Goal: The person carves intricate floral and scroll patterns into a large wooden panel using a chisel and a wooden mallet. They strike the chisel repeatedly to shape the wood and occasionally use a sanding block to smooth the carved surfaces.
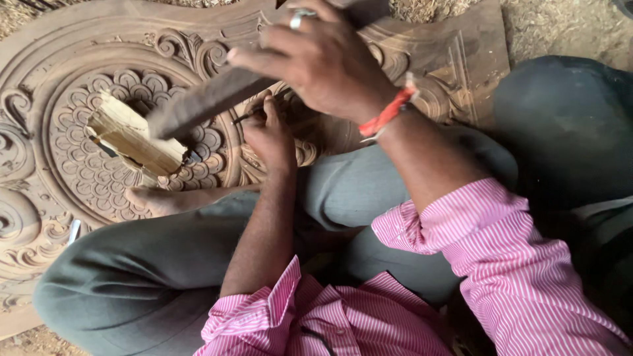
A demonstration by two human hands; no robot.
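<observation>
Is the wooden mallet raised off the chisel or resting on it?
Raised. The right hand holds the mallet up, its head blurred above the carved panel, apart from the chisel in the left hand.

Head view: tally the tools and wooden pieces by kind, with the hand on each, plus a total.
Carved wooden panel: 1
Wooden mallet: 1, held in the right hand
Thin chisel: 1, held in the left hand
Small metal tool lying on the panel: 1
Total: 4

The right hand (323, 59) hides the chisel (254, 115) tip; the carved panel (39, 165) runs off-frame
</observation>
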